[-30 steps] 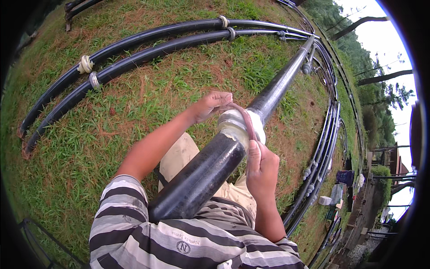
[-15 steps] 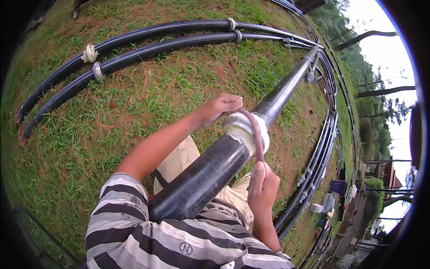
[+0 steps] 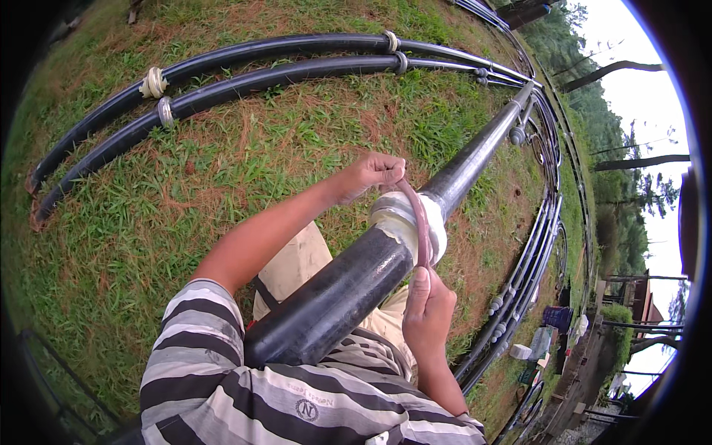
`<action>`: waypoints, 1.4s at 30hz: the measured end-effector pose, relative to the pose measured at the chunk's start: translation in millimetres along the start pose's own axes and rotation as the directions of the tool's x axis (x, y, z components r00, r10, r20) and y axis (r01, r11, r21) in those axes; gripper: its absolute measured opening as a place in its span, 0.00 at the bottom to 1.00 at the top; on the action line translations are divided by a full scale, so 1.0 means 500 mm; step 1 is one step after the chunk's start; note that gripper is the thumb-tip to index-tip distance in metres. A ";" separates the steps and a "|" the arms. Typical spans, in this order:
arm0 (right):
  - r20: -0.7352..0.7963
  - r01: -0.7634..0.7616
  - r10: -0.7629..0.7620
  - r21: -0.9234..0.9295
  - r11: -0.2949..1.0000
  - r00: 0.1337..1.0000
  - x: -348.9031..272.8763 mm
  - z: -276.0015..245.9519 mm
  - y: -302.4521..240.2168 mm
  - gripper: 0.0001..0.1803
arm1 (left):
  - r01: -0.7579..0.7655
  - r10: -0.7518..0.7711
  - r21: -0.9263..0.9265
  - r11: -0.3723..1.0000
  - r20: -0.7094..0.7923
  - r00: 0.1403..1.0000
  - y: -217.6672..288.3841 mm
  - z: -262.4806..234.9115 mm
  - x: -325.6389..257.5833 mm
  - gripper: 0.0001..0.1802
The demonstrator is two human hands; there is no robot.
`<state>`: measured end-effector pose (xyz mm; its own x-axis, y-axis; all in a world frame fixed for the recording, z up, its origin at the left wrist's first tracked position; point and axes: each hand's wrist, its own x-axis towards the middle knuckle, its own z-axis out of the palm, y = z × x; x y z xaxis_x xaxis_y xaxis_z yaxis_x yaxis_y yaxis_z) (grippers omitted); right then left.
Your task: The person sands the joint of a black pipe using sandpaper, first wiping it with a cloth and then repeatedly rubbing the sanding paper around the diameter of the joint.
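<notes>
A thick black pipe (image 3: 337, 293) runs from my lap away to the upper right, with a pale whitish collar (image 3: 393, 215) around its joint. Over this collar lies a narrow reddish-brown strip (image 3: 418, 215) that looks like sandpaper. My left hand (image 3: 380, 172) pinches its far end above the collar, fingers closed. Its near end is gripped by my right hand (image 3: 428, 311), thumb on top, just beyond the pipe's right side. The strip is stretched between the two hands across the collar's top. The collar's underside is hidden.
Two long black pipes (image 3: 289, 74) with pale joint rings curve over the grass at the upper left. More thin pipes (image 3: 530, 259) lie bundled on the right. A dark bucket (image 3: 558, 319) and a white block (image 3: 520, 351) stand farther right, near trees and a roofed building.
My right hand has shifted slightly left, bringing the strip's near end with it. The left hand has moved a little to the right, still pinching the other end.
</notes>
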<state>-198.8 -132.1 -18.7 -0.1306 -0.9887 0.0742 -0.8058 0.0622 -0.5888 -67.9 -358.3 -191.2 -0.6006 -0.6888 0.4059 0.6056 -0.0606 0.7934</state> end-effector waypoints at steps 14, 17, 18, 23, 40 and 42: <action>0.018 0.018 -0.017 -0.039 0.999 1.000 0.031 0.008 -0.013 0.23 | 0.045 -0.039 0.065 0.997 -0.093 0.995 0.007 0.012 -0.034 0.26; 0.075 -0.088 0.090 -0.030 0.996 0.993 -0.058 -0.006 -0.001 0.24 | 0.020 -0.018 0.054 0.998 -0.042 0.999 0.048 0.024 -0.033 0.26; 0.099 -0.108 0.109 -0.015 0.994 0.989 -0.077 -0.007 0.004 0.24 | -0.050 0.046 0.107 0.993 0.040 0.998 0.068 0.026 -0.036 0.26; -0.017 0.064 -0.065 -0.014 0.998 0.998 0.018 0.020 0.015 0.28 | -0.010 0.014 0.108 0.994 -0.032 0.999 0.031 0.009 -0.018 0.25; 0.023 -0.006 0.006 -0.036 0.999 1.000 -0.075 -0.016 0.006 0.26 | -0.071 0.066 0.095 0.993 0.055 0.996 0.058 0.036 -0.008 0.25; 0.035 0.047 -0.045 -0.062 0.997 0.998 -0.027 -0.002 -0.006 0.25 | -0.041 0.036 0.102 0.994 0.047 0.998 0.040 0.015 0.007 0.25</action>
<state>-195.4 -118.5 -17.2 -0.0740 -0.9947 0.0718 -0.8453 0.0244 -0.5338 -61.7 -356.4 -170.4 -0.6023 -0.6556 0.4555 0.5734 0.0418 0.8182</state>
